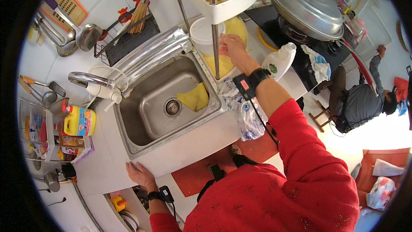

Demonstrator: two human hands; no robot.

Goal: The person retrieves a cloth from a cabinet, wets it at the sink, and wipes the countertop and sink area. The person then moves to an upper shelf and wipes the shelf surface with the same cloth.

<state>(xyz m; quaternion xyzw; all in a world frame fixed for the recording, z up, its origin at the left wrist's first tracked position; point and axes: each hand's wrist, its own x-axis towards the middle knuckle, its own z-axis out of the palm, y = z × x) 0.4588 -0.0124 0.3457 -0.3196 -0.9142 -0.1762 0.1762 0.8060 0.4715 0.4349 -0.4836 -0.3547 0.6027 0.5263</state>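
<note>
My right hand [234, 51] reaches among the legs of a rack, close beside a metal pole [215, 48] and a white lidded tub [206, 30]. Its fingertips are bent, and whether they grip anything is unclear. Yellow material [236, 27] lies behind the hand. A white plastic bottle [280, 59] stands near my right wrist. My left hand [140, 174] rests on the front edge of the white counter [186, 148], fingers apart and holding nothing. Between my hands is a stainless steel sink [151, 106], with a yellow cloth [194, 97] beside its drain.
A chrome faucet [90, 79] and a yellow pump bottle [80, 120] are left of the sink. A lidded wok [305, 9] sits on the black stove [267, 22]. Plastic bags [249, 116] lie at the counter's edge. Another person [360, 103] sits at the right.
</note>
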